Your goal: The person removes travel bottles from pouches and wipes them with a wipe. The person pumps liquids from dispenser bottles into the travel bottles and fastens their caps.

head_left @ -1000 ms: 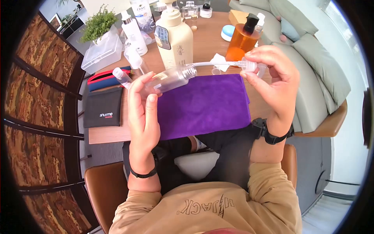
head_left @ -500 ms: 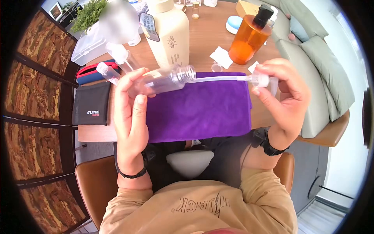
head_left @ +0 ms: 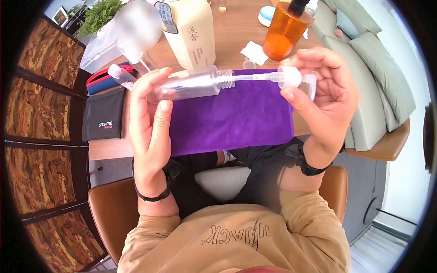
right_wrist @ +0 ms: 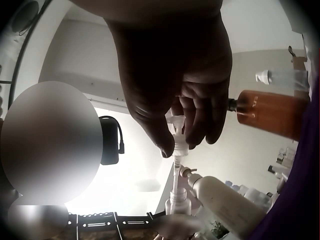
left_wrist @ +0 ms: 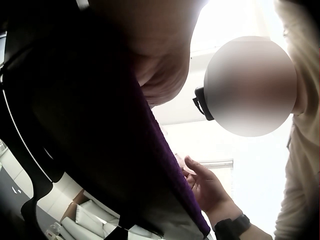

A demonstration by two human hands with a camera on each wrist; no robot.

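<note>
My left hand holds a clear plastic bottle on its side, its threaded open mouth facing right. In my right hand is a white pump head, pinched by the collar between thumb and fingers. From it a thin dip tube runs left into the bottle's mouth, while the collar stays apart from the neck threads. The right wrist view shows the pump head in line above the bottle neck. Beneath both hands, a folded purple cloth lies along the table's front edge.
A large cream bottle stands behind the left hand, an orange pump bottle behind the right. A white tissue lies between them. At left are a black pouch, a blue-red case and small clear bottles.
The pump head has moved left toward the bottle, and more of the dip tube is inside the mouth. The bottle has turned closer to level; both hands keep their hold.
</note>
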